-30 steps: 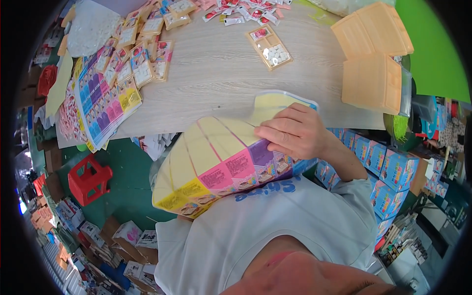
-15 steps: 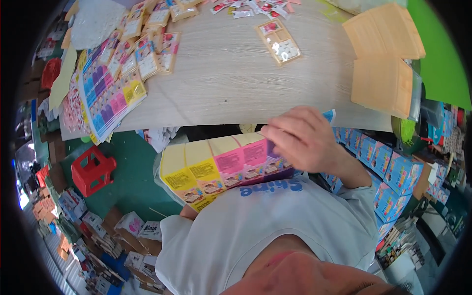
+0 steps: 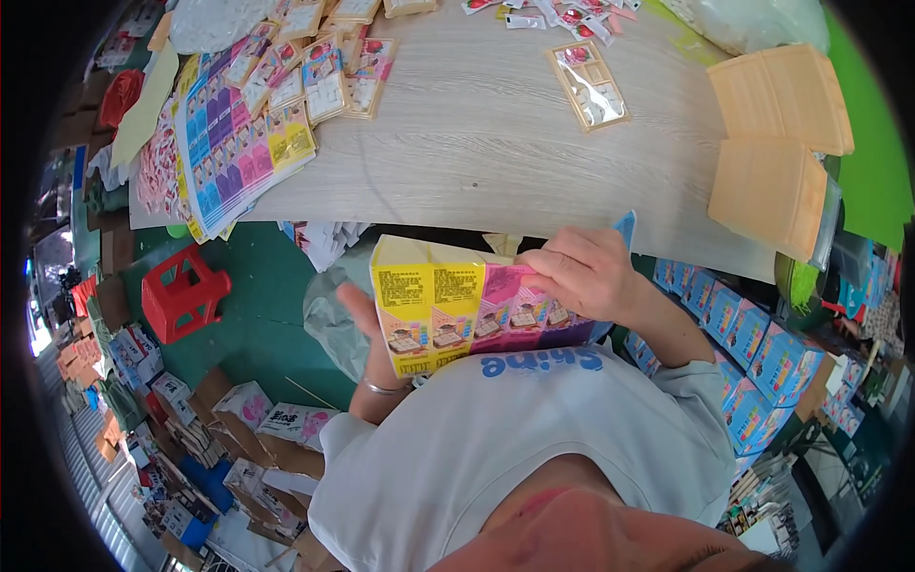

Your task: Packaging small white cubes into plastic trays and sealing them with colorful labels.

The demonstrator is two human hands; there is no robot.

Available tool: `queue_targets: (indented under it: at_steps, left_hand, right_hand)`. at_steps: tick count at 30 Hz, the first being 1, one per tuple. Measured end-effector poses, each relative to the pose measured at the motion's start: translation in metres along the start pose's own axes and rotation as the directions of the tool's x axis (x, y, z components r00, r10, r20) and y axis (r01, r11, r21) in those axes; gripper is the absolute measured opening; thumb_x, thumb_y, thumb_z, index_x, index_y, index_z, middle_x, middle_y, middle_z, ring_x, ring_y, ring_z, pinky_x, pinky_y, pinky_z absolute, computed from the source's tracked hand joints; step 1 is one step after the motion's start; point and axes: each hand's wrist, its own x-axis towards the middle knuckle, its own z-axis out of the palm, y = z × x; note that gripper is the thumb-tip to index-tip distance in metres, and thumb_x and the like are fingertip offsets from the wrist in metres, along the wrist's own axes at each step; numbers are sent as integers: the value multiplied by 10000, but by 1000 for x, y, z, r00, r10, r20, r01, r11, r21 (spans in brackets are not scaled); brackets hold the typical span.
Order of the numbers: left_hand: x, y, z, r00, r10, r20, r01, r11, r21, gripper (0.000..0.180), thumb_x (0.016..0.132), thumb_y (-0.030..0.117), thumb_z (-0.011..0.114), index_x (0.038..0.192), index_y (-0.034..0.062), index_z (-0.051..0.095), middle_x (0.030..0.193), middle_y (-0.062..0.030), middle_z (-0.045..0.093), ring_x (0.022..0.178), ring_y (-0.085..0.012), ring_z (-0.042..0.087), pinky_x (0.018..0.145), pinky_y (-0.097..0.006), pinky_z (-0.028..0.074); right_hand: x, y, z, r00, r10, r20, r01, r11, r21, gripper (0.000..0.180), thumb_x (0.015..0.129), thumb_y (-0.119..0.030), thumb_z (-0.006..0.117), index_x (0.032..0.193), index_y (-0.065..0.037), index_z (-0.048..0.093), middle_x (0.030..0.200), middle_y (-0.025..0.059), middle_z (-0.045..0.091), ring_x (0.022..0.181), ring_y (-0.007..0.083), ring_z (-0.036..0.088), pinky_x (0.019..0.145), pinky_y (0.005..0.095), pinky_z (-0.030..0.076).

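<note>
stack of colourful printed cards (image 3: 467,310) held upright against the chest below the table edge, right hand (image 3: 581,272) fingers clamped on its top right, left hand (image 3: 367,329) mostly hidden behind its left side, grip unclear, wooden table (image 3: 477,143) beyond with fanned card sheets (image 3: 238,153), clear packet (image 3: 588,84), tan envelopes (image 3: 777,143)

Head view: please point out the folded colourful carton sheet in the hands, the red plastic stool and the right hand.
folded colourful carton sheet (image 3: 448,310), head view, yellow panel.
red plastic stool (image 3: 183,294), head view, top.
right hand (image 3: 581,272), head view, back.
</note>
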Motion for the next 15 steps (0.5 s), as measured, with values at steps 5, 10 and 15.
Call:
queue_targets:
  at_steps: [5,10,15]
  left_hand:
    - [43,29,50,997,-47,-64,79,467,881,396,941,180,724,1279,-6,630,1186,-130,708,1044,-180,674,888,-313,522]
    - [56,12,55,993,-30,-111,114,289,950,181,981,44,663,1148,-5,709,993,-37,744,841,-62,633,741,-237,500]
    - [61,9,63,999,-9,-50,51,260,964,151,959,60,703,1090,-6,739,1028,-58,728,837,-85,627,763,-258,500]
  right_hand:
    - [17,2,-14,996,16,93,-14,1000,-23,309,776,-206,810,1022,-39,724,784,46,625,628,202,593,492,322,445]
    - [34,-9,13,981,-131,-142,98,971,-216,318,782,-171,787,1070,-47,734,842,27,662,636,184,577,493,307,441]
    - [24,-5,13,996,-68,-53,60,986,-154,331,751,-146,769,1072,-68,741,801,-17,603,674,139,587,530,269,474]
